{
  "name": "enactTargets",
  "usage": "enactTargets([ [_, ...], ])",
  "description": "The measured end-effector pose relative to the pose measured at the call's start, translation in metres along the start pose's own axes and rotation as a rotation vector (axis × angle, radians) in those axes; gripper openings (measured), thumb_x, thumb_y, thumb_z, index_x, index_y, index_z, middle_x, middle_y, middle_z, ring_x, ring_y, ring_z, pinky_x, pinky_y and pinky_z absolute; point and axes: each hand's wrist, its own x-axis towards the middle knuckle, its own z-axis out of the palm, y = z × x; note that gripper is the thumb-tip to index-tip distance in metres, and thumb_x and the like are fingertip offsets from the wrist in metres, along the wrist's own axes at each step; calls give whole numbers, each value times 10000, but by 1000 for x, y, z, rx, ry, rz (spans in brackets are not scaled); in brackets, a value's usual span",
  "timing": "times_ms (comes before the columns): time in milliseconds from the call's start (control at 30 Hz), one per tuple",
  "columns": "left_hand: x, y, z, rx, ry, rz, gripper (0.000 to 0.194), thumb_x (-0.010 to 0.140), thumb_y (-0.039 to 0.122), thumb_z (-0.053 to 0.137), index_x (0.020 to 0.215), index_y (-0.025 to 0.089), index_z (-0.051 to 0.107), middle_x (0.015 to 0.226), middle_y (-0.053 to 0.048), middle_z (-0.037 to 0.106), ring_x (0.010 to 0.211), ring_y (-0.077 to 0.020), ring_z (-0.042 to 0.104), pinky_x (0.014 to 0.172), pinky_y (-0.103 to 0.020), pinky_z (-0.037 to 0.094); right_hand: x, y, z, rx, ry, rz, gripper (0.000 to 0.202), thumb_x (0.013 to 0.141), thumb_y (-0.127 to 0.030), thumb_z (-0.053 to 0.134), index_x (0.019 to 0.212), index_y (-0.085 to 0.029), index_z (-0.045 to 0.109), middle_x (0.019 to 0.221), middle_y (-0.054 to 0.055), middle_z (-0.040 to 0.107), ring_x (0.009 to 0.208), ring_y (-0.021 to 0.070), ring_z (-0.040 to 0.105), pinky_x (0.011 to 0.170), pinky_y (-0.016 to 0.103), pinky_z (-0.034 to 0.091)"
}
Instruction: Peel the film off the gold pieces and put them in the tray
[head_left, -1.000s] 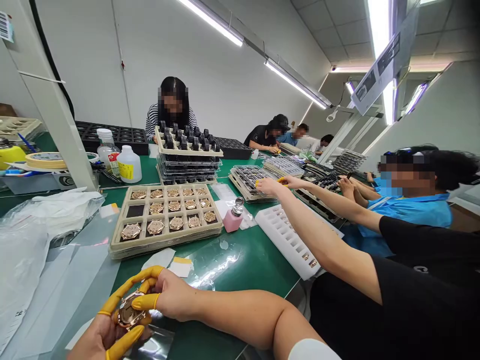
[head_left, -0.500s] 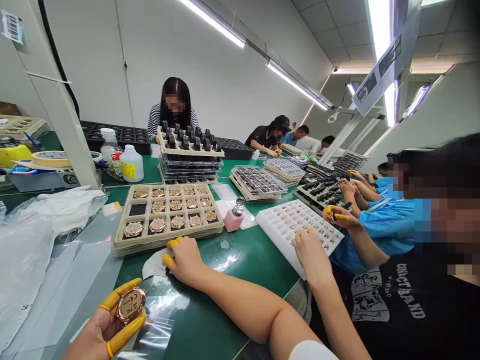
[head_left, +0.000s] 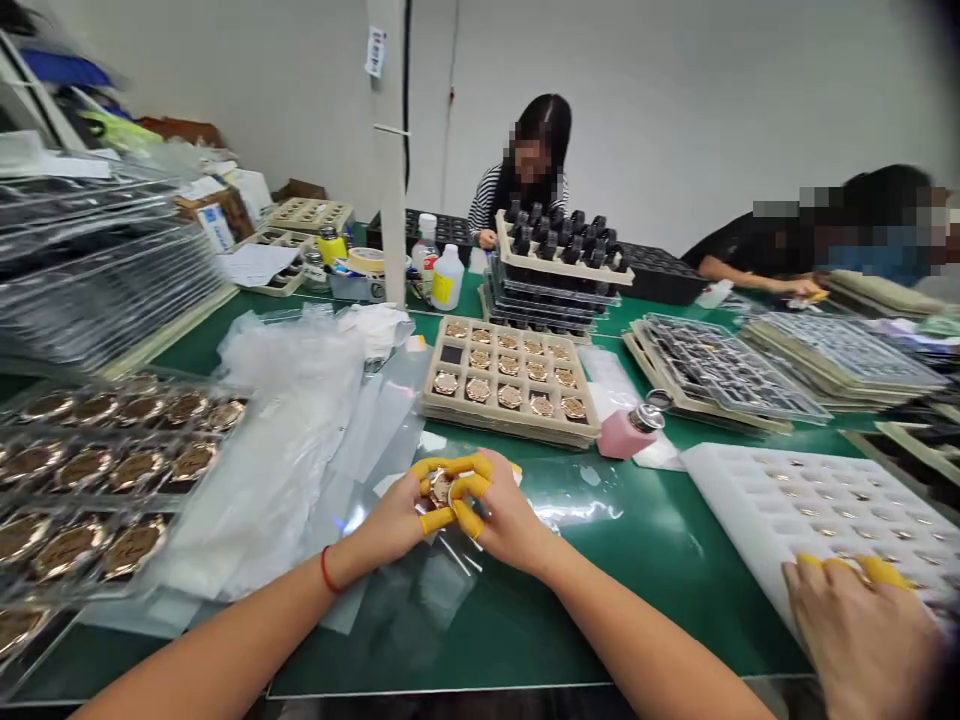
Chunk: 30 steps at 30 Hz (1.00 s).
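My left hand (head_left: 405, 510), with yellow finger cots and a red cord at the wrist, is closed around a rose-gold watch case (head_left: 440, 488). Curled over the same case from the right is my right hand (head_left: 499, 505), also in yellow finger cots, its fingertips pressed to it. A pale bit shows by those fingertips, too small to name. Both hands are above a clear sheet on the green table (head_left: 600, 590). White cotton swabs (head_left: 459, 553) lie just below them. Beyond stands a beige tray (head_left: 510, 418) of similar watch cases, one compartment without a case.
A pink pump bottle (head_left: 626, 434) stands right of the tray. Another person's hand (head_left: 862, 620) rests on a white foam tray (head_left: 720, 480) at right. Plastic bags (head_left: 277, 430) and clear trays of watch cases (head_left: 112, 470) lie left. A co-worker (head_left: 532, 160) sits opposite.
The view has swung left. My right hand has left the white wipe near the beige tray and come to the watch case in my left hand.
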Motion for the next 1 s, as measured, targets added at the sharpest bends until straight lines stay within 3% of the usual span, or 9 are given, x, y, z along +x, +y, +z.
enactTargets([
  [133, -3, -1, 2, -84, -128, 1, 486, 713, 276, 652, 1163, 207, 483, 1061, -51, 613, 848, -170, 604, 721, -274, 484, -2, 2, 13, -5, -20, -48, 168, 890, -244, 458, 902, -263, 624, 892, 49, 603, 876, 199, 479, 910, 415, 327],
  [300, -4, -1, 2, -114, -18, -21, 511, 708, 278, 664, 1170, 195, 462, 1014, -55, 620, 877, -189, 607, 758, -302, 491, -1, 10, 8, -16, 34, -15, 206, 903, -264, 439, 892, -262, 644, 850, 57, 594, 849, 204, 471, 817, 392, 360],
  [467, -3, -4, 2, -65, -97, 0, 453, 728, 301, 651, 1136, 198, 483, 988, -47, 617, 847, -180, 603, 720, -288, 501, -2, 3, 13, -60, 0, -100, 206, 886, -194, 430, 898, -245, 630, 869, 60, 610, 865, 210, 464, 855, 406, 341],
  [567, -4, -4, 3, -66, -49, -22, 470, 728, 292, 662, 1144, 211, 459, 958, -31, 607, 821, -176, 606, 709, -298, 508, 2, 13, 10, -38, 137, 69, 172, 888, -217, 440, 868, -227, 611, 835, 55, 609, 829, 208, 483, 794, 382, 365],
  [667, -6, -3, 2, -60, 18, 10, 469, 760, 303, 642, 1167, 221, 422, 1012, -45, 607, 900, -196, 614, 808, -347, 500, 5, 26, 2, 17, 252, 270, 145, 854, -267, 520, 970, -216, 590, 945, 65, 614, 918, 233, 490, 828, 397, 371],
  [733, -7, -4, 1, -53, 37, 48, 462, 785, 313, 621, 1185, 231, 404, 1046, -51, 602, 945, -200, 606, 854, -358, 482, 4, 28, -2, 82, 184, 367, 164, 827, -266, 551, 977, -218, 596, 978, 63, 613, 962, 242, 491, 852, 404, 373],
  [833, -6, -7, -1, -84, 32, 88, 472, 798, 312, 614, 1203, 252, 380, 1069, -45, 589, 973, -194, 592, 869, -350, 478, 2, 23, -2, 234, -12, 484, 76, 811, -217, 548, 838, -216, 619, 903, 35, 621, 901, 214, 527, 826, 372, 395],
  [1000, -3, -18, -3, -52, 11, 157, 449, 821, 289, 587, 1212, 255, 370, 1120, -62, 567, 1025, -207, 576, 913, -375, 461, 0, 12, 2, 359, -150, 484, 56, 798, -217, 593, 749, -193, 611, 883, 26, 615, 877, 192, 529, 791, 328, 399],
])
